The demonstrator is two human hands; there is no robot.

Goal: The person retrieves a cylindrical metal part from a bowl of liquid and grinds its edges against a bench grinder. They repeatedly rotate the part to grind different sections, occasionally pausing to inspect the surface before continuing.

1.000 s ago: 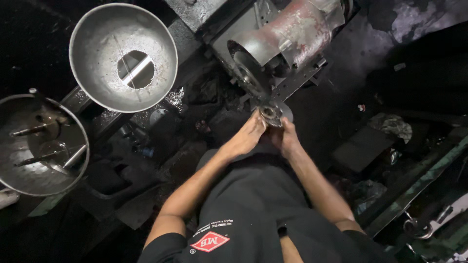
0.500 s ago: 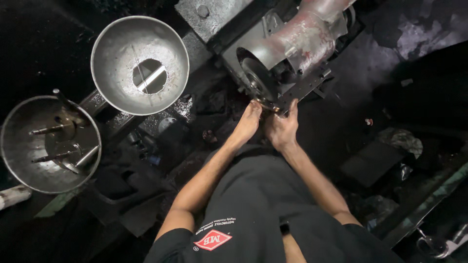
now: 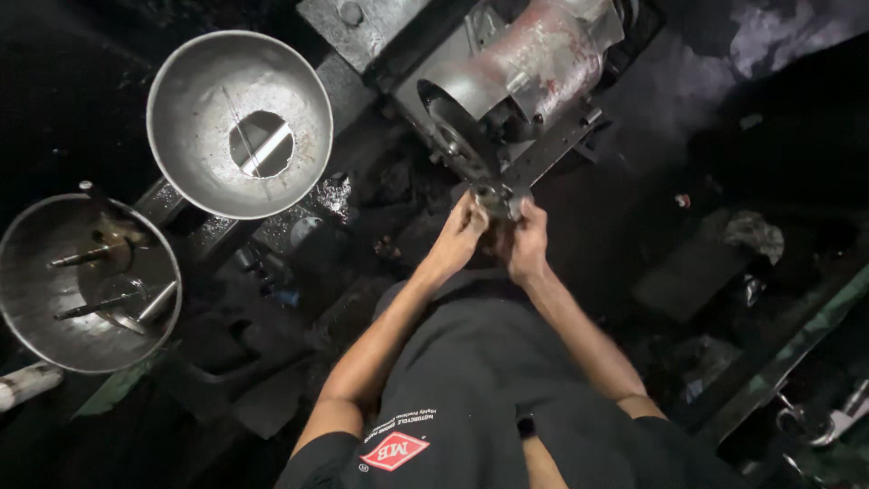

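Both hands have slid a little lower in view since half a second ago, and they sit clasped on the small metal part (image 3: 496, 197) at the lower edge of the grey machine (image 3: 507, 86). Left hand (image 3: 462, 234) has its fingers curled shut against that part, right hand (image 3: 528, 241) pinches it from the other side, arms close together. Off to the left, the metal funnel (image 3: 186, 118) and, below it, the round metal bowl (image 3: 36, 290) with rods inside.
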